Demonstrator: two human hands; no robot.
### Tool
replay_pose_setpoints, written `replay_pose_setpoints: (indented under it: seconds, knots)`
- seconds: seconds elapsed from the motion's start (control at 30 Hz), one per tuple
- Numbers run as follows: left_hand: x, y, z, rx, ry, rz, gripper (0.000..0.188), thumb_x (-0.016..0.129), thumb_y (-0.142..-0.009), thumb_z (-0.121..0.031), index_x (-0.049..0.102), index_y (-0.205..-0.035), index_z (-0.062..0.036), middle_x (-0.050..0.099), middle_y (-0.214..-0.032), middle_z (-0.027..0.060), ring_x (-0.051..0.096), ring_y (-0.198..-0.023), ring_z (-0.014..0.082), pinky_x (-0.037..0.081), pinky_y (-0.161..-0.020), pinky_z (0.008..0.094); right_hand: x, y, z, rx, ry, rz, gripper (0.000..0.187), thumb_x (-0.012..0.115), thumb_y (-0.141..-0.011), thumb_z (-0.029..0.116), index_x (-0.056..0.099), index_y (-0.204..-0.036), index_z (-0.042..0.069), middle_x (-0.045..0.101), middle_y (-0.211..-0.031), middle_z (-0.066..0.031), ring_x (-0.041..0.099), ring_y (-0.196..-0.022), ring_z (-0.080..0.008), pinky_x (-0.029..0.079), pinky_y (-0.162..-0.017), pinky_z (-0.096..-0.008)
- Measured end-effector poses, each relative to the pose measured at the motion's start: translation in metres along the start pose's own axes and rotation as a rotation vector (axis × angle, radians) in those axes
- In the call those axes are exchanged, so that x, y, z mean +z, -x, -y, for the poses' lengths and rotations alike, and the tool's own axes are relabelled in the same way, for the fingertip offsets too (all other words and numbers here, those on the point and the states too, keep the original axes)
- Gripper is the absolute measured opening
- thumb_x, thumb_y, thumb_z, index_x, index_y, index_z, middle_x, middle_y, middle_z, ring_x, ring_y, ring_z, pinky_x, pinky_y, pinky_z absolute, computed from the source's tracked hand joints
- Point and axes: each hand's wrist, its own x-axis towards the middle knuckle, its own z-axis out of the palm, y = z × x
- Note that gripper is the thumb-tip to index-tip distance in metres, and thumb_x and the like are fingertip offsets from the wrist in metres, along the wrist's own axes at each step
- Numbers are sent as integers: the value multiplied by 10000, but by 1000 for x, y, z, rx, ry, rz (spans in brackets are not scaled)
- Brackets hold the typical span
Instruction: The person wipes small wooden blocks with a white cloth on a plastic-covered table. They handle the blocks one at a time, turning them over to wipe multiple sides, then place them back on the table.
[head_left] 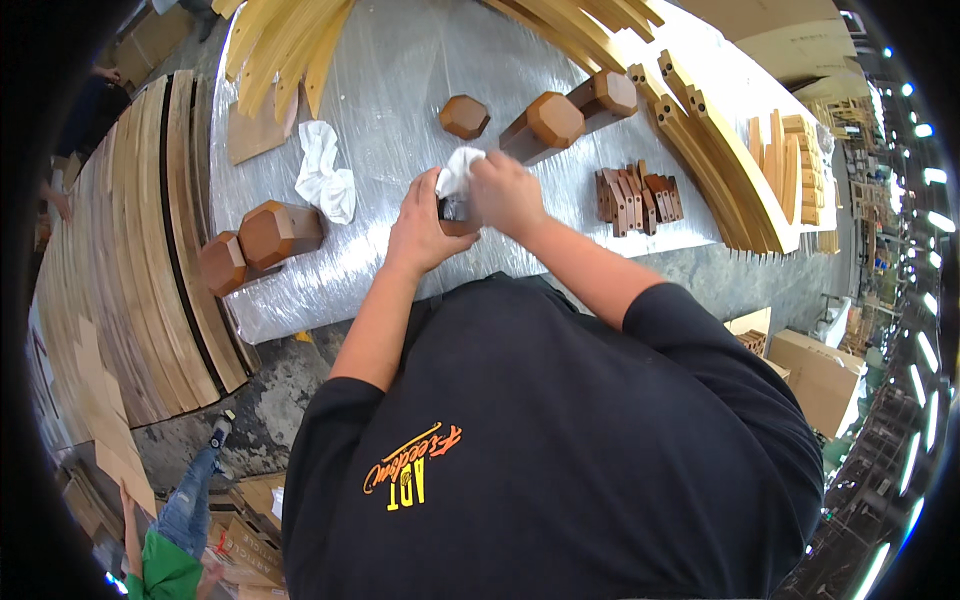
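Note:
My left hand (422,228) is wrapped round a brown wooden block (459,228) at the near side of the plastic-wrapped table (390,110). Much of that block is hidden by my hands. A white cloth (461,172) is bunched in my right hand (507,195) and lies against the block's far end; the fingers are a little blurred. Just beyond stands a brown octagonal wooden block (464,117). To its right, two longer octagonal wooden posts (548,122) lie close together.
Another white cloth (325,175) and two octagonal blocks (277,235) are at the left. Small dark brown wooden parts (637,198) sit at the right, near curved wooden slats (725,165). Long boards (125,250) are stacked left of the table. A person in green (168,565) handles cardboard at lower left.

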Motion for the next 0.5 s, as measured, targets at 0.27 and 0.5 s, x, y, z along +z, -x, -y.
replay_pose_setpoints:
  seconds: [0.27,0.5]
  knots:
    - [-4,-7,8,43,7,60,1184,974,-651,-329,328,-1621,-122,438,-1614,175,494,-1459,387,488,-1163,476,6,9,-7,-18,27,-24,94,701,-907,170,646,-960,117,652,-920,-103,692,-818,-341,591,-681,-476]
    - [-45,-25,13,44,-103,334,1373,995,-648,-324,153,-1722,-184,294,-1721,204,315,-1583,419,366,-1281,472,-17,-26,-49,610,-473,82,514,765,-926,305,649,-1340,24,713,-1244,-221,707,-1084,-416,560,-966,-449]
